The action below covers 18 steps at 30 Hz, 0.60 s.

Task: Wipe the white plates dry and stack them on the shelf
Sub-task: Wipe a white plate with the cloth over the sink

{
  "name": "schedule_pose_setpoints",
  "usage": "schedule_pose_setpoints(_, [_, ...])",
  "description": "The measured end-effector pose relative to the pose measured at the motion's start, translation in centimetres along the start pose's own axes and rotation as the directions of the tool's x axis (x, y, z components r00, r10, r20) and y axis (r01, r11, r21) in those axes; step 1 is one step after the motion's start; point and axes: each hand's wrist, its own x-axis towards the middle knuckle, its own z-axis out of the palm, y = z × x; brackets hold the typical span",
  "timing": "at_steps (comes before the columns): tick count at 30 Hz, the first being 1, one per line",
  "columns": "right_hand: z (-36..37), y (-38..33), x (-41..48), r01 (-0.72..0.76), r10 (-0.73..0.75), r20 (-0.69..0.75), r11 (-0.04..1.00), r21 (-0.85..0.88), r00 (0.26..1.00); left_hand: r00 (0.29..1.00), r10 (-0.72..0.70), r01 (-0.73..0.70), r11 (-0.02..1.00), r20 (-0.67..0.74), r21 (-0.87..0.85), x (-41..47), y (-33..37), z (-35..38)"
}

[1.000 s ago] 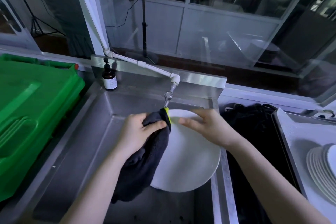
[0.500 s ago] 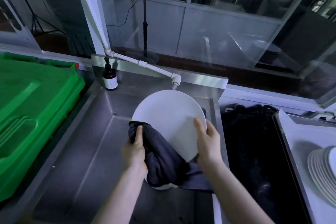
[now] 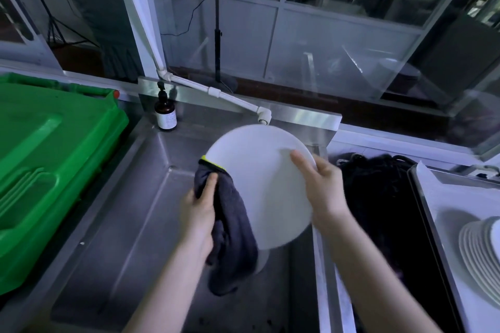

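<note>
1. One white plate [image 3: 259,186] is held up over the steel sink [image 3: 130,224], tilted with its face toward the camera. Its top edge is just below the elbow of the white pipe tap [image 3: 216,93].
2. Two hands hold it, one on each side.
3. The left hand [image 3: 201,211] grips one dark cloth [image 3: 232,227]. Its thumb lies on top of the cloth, pressing it against the plate's left edge. The cloth has a yellow-green trim at its top and hangs down past the plate's lower rim.
4. The right hand [image 3: 322,189] pinches the plate's right edge – thumb laid across the face, fingers curled behind the rim.
5. One stack of plates [image 3: 481,259] sits on the counter [image 3: 443,197] at far right, well apart from the held plate. The frame edge cuts the stack, so an exact count is not possible – several rims show.
6. One brown pump bottle [image 3: 165,113] stands at the sink's back left corner.
7. One green plastic bin [image 3: 54,157] lies left of the sink.
8. One black heap [image 3: 384,197] fills the space between the sink and the counter; what it is cannot be told.
</note>
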Motion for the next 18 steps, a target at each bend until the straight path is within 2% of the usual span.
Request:
schedule_pose_setpoints(1, [1.2,0.9,-0.8,-0.074,0.088,-0.117,0.99,0.117,0.989,0.977,-0.04,0.021,0.995,-0.208,-0.094,-0.3,0.0,0.8])
schedule_pose_setpoints(2, [2.3,1.6,-1.6,-0.134,0.18,-0.206,0.966,0.221,0.962,0.991,-0.129,0.124,0.987,-0.044,-0.105,-0.8,-0.5,0.7])
schedule_pose_setpoints(3, [3.0,2.2,-2.1,-0.174,0.251,-0.263,0.943,0.283,0.931,0.984,-0.18,0.18,0.984,-0.008,0.006,-1.7,-0.7,1.6])
schedule_pose_setpoints(4, [3.2,2.6,-2.4,-0.198,0.284,-0.273,0.932,0.304,0.919,0.984,-0.176,0.175,0.974,-0.007,0.145,-1.7,-2.3,1.9])
schedule_pose_setpoints(5, [3.0,2.8,-2.5,-0.201,0.266,-0.232,0.942,0.271,0.936,0.989,-0.136,0.123,0.975,0.057,0.187,-1.7,-2.8,1.3])
schedule_pose_setpoints(7, [1.7,2.9,-2.5,-0.087,0.097,-0.092,0.991,0.105,0.991,0.993,-0.086,0.069,0.979,0.083,0.192,-0.7,-2.2,0.7])
schedule_pose_setpoints(9, [-0.4,2.2,-2.8,0.191,-0.186,0.05,0.971,-0.144,0.981,0.993,-0.051,0.025,0.974,0.11,0.226,0.4,-1.7,0.2])
schedule_pose_setpoints(10, [-1.5,1.9,-2.9,0.365,-0.339,0.141,0.893,-0.262,0.93,0.992,-0.039,0.006,0.964,0.116,0.266,1.0,-1.3,0.1])
schedule_pose_setpoints(11, [-2.6,1.6,-3.0,0.546,-0.48,0.26,0.747,-0.379,0.838,0.992,-0.041,0.005,0.956,0.116,0.292,1.5,-1.2,-0.2])
schedule_pose_setpoints(12, [-3.6,1.3,-3.0,0.709,-0.563,0.433,0.534,-0.46,0.704,0.991,-0.039,-0.001,0.952,0.127,0.305,1.8,-1.0,-0.6])
schedule_pose_setpoints(13, [-4.4,0.9,-3.1,0.828,-0.573,0.605,0.295,-0.476,0.552,0.984,-0.047,-0.004,0.958,0.171,0.288,2.0,-0.7,-0.8])
schedule_pose_setpoints(14, [-4.9,0.7,-3.1,0.885,-0.524,0.735,0.084,-0.458,0.43,0.977,-0.065,0.011,0.966,0.202,0.259,2.2,-0.2,-0.7])
schedule_pose_setpoints(15, [-5.1,0.5,-3.1,0.904,-0.45,0.825,-0.079,-0.419,0.343,0.97,-0.086,0.028,0.969,0.229,0.244,2.5,0.2,-0.6])
schedule_pose_setpoints(16, [-4.8,0.2,-3.1,0.906,-0.387,0.877,-0.188,-0.378,0.285,0.961,-0.111,0.049,0.97,0.252,0.239,2.5,0.7,-0.5])
schedule_pose_setpoints(18, [-4.1,0.1,-3.2,0.907,-0.367,0.91,-0.289,-0.307,0.191,0.951,-0.139,0.057,0.957,0.275,0.285,2.0,1.2,-0.3])
